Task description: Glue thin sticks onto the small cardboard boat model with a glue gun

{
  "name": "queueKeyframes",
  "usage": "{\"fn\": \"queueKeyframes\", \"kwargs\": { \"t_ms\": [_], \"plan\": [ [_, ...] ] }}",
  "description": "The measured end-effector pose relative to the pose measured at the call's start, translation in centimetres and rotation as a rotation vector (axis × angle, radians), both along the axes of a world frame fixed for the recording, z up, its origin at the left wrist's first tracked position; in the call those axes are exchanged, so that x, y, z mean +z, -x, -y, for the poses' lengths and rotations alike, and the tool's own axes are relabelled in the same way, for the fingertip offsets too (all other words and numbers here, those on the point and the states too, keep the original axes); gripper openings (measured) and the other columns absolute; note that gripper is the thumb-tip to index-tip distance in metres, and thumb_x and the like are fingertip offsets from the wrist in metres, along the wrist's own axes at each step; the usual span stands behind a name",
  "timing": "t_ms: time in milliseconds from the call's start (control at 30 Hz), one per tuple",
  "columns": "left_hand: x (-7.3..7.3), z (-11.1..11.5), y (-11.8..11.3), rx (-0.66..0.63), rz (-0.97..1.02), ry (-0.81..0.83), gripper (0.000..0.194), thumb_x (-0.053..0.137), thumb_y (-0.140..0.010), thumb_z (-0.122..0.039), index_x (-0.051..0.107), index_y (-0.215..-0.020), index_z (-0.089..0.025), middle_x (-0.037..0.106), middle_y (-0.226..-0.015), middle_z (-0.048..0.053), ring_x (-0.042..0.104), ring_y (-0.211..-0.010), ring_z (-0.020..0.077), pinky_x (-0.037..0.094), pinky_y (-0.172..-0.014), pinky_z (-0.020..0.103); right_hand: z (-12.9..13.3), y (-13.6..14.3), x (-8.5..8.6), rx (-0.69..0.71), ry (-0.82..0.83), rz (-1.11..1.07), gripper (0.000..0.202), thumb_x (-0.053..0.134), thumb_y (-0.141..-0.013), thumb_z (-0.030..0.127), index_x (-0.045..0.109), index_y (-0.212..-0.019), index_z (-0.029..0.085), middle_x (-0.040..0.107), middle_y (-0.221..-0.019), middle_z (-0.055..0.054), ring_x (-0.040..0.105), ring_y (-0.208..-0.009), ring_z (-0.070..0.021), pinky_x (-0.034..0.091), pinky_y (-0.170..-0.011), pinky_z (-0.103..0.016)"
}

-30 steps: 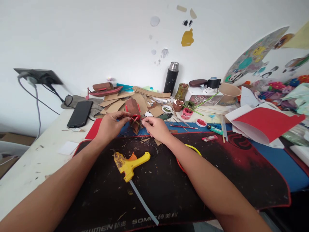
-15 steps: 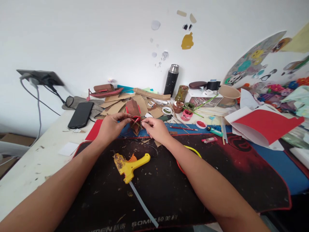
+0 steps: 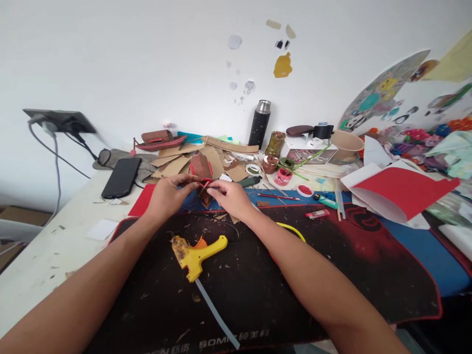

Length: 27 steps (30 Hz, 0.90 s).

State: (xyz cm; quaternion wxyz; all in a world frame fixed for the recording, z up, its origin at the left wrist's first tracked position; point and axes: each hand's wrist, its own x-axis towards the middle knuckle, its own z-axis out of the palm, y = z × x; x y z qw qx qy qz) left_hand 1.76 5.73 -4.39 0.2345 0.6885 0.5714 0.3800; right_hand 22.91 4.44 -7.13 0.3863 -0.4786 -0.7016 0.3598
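A small brown cardboard model boat point(image 3: 201, 166) with red edging stands at the far edge of the dark mat, its pointed end towards me. My left hand point(image 3: 170, 195) pinches it from the left side, thumb and fingers closed at its rim. My right hand point(image 3: 231, 196) reaches over the pointed end with its fingers pinched together by a small reddish strip; what lies between the fingertips is too small to make out. Nearer me, a yellow glue gun point(image 3: 195, 256) with a long glue stick out of its back lies on the mat point(image 3: 258, 295).
Cardboard scraps point(image 3: 173, 160) and a finished-looking red boat point(image 3: 158, 141) lie behind. Paint pots point(image 3: 283, 176), a black flask point(image 3: 259, 125) and a pencil point(image 3: 278, 195) are back right. A phone point(image 3: 121, 177) lies left, rolled red paper point(image 3: 401, 189) right.
My right hand has moved left, its fingertips now over the boat's pointed end rather than beside it. The left hand keeps its hold. The whole view has shifted slightly.
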Motion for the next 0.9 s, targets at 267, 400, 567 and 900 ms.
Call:
{"fn": "queueKeyframes", "kwargs": {
  "t_ms": [267,400,567,900],
  "plan": [
    [0.3,0.1,0.1,0.015,-0.012,0.023,0.035,0.068,-0.079,-0.05,0.085,-0.096,-0.025,0.084,-0.094,0.002,0.075,-0.086,0.0259,0.056,-0.084,0.035,-0.3,0.8,0.3,0.013,-0.013,0.009,0.02,0.066,-0.099,0.035,0.08,-0.105,0.021,0.063,-0.067,0.003,0.051,-0.061,-0.0127,0.034,-0.062,-0.025],
    [0.4,0.1,0.1,-0.005,-0.009,0.018,0.034,0.069,-0.08,-0.05,0.085,-0.097,-0.026,0.085,-0.093,0.003,0.075,-0.087,0.0269,0.057,-0.082,0.034,-0.4,1.2,0.3,0.039,-0.038,0.021,0.02,0.065,-0.099,0.036,0.079,-0.1,0.021,0.065,-0.07,0.003,0.053,-0.063,-0.013,0.035,-0.062,-0.024],
    [0.4,0.2,0.0,-0.015,-0.018,0.002,0.029,0.069,-0.082,-0.047,0.085,-0.096,-0.028,0.085,-0.094,0.001,0.076,-0.089,0.027,0.058,-0.083,0.033,-0.3,1.1,0.4,0.037,-0.041,0.014,0.022,0.063,-0.1,0.035,0.079,-0.099,0.021,0.069,-0.075,0.001,0.056,-0.068,-0.0144,0.037,-0.065,-0.024],
    [0.5,0.2,0.0,-0.032,-0.024,0.032,0.035,0.068,-0.08,-0.049,0.084,-0.1,-0.025,0.085,-0.096,0.003,0.075,-0.089,0.0273,0.056,-0.084,0.035,-0.7,0.9,-0.2,0.046,-0.043,-0.012,0.024,0.063,-0.1,0.036,0.08,-0.099,0.02,0.069,-0.076,0.001,0.057,-0.069,-0.0145,0.037,-0.066,-0.024]
  ]
}}
